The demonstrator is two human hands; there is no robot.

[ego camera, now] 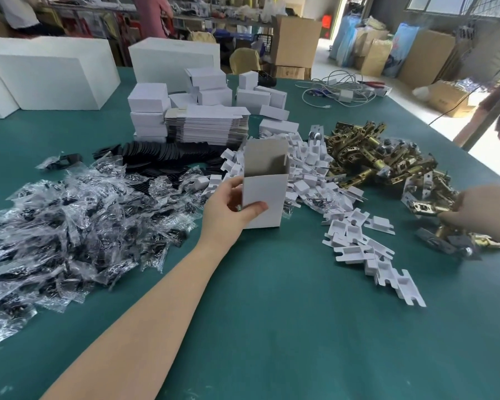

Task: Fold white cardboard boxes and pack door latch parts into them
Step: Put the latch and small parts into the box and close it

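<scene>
White cardboard box (264, 197) stands upright mid-worktop, top flaps open, grey inside. Brass door latch parts (367, 157) are heaped toward the right edge, a few spilling nearer.

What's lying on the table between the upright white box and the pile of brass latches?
In the head view, a heap of small white cardboard inserts fills the stretch between the open box in the left hand and the brass latches.
</scene>
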